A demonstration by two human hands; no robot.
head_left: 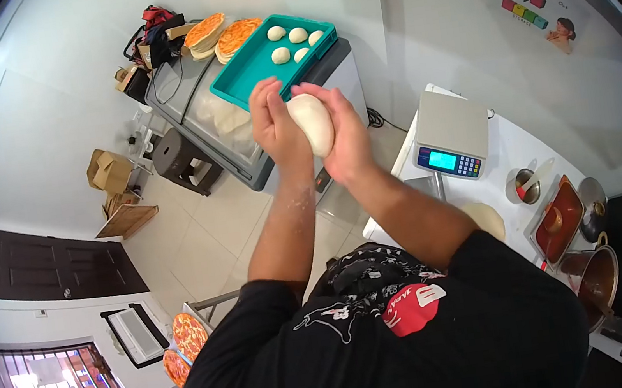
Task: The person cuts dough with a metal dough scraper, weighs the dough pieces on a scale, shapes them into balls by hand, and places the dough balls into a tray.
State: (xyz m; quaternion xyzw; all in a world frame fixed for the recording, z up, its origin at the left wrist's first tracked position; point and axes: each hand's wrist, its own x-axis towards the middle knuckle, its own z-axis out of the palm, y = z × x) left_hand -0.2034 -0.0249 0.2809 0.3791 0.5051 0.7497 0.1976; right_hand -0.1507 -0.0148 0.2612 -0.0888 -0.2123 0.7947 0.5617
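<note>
A smooth pale ball of dough (311, 122) is cupped between my two palms, held up in front of me. My left hand (277, 129) presses on its left side, fingers curled over toward the top. On the other side my right hand (344, 131) wraps round the dough with its fingers bent inward. Just beyond my hands lies a teal tray (248, 73) with several small dough balls (281, 55) grouped at its right end. The tray rests on a grey chest freezer (196, 127).
Sauced pizza crusts (237, 37) are stacked beside the tray. To my right, a white table (507, 160) carries a digital scale (451, 132), a metal cup (526, 185) and a sauce pan (558, 220). A dark stool (179, 160) stands by the freezer.
</note>
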